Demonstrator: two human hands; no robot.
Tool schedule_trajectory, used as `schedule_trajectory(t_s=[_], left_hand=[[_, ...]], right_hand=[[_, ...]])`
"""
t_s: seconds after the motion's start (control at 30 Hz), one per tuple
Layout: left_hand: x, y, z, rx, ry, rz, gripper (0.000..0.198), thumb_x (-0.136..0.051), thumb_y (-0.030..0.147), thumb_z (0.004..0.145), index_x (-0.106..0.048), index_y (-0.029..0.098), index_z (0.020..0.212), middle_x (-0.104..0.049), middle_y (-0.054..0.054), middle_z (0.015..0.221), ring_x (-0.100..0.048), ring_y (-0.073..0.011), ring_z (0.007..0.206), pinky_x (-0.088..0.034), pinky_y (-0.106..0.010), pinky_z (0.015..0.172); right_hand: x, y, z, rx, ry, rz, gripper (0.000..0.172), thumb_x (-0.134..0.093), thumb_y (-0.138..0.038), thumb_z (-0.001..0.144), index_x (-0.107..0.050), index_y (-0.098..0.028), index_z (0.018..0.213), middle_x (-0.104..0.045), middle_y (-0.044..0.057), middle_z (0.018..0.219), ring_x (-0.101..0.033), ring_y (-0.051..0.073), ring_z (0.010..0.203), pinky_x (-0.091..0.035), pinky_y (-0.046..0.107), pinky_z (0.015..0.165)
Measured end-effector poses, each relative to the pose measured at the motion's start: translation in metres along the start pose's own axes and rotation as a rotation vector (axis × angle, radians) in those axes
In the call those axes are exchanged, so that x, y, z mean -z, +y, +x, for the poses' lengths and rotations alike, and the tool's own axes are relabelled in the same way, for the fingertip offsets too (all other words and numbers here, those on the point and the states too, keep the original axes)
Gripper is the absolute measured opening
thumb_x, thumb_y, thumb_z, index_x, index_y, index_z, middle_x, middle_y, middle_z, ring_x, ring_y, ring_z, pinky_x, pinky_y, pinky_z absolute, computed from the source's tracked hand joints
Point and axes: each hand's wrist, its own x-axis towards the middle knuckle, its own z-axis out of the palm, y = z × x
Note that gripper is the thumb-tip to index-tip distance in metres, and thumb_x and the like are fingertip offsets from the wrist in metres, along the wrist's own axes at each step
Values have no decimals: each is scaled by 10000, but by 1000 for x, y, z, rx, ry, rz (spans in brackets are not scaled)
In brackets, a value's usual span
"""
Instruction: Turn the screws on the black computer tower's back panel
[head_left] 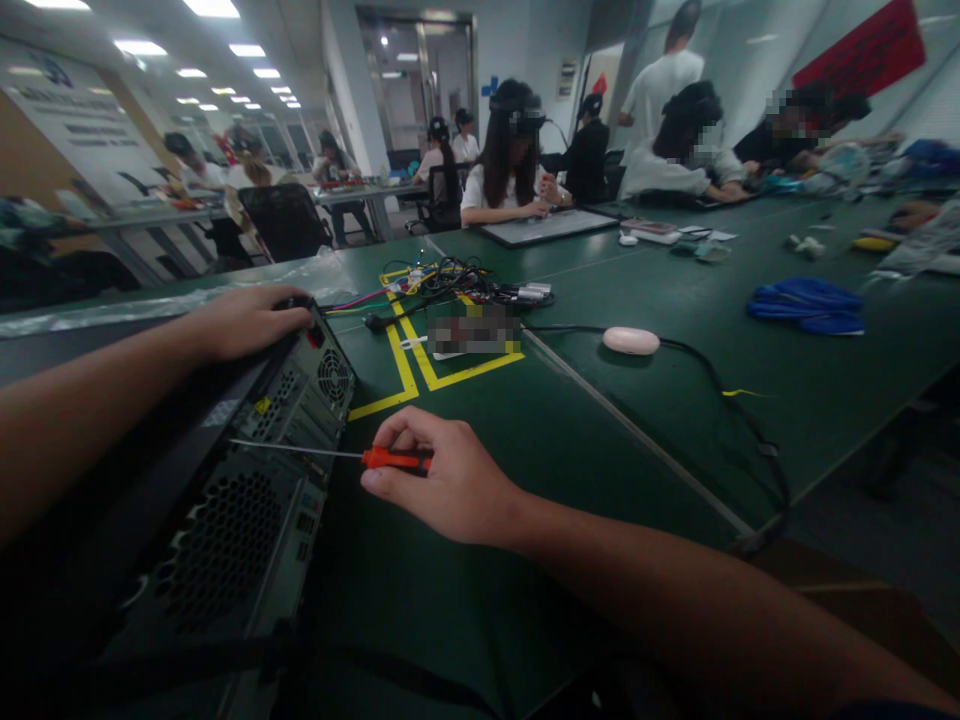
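A black desktop computer case (142,400) lies on the left, its metal back panel (319,400) with vents and ports facing right. My left hand (251,322) is braced on its far top corner, thumb near the back edge and fingers partly hidden over the far side. In my right hand (450,475), closed fingers grip a screwdriver (396,457) with an orange and black handle. Its long thin shaft points left, and the tip appears at the back panel's upper edge, above the large honeycomb vent (225,550). Whether the tip sits in a screw is too small to tell.
Tangled cables (457,285) lie on the green table (600,440) behind yellow tape marks (409,385), beside a blurred-out item. Farther right are a pale pink oval case (631,341), a black cable (701,355) and blue folded cloth (806,303). Other people sit across the table.
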Motion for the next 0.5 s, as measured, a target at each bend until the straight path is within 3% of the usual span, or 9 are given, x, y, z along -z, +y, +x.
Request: schedule_trajectory(t_s=[0.2,0.5], left_hand=[[1,1,-1,34,-49,-120,794,-318,578,799,-571,95,1376,-595,-144,1407,-543,-337,1291,-368,-468,1145],[1,1,0,29,-40,-106,787,-322,581,789,-587,103,1356,-613,-145,1388,-569,-339,1254,-403,-467,1117]], right_hand=[[-1,-1,0,0,10,27,219,-733,-335,851,-638,-176,967,-608,-24,822,-547,114,703,-446,267,679],[-2,0,0,-23,23,26,232,-735,-348,847,-654,-177,981,-655,-3,881,-582,124,755,-464,267,712]])
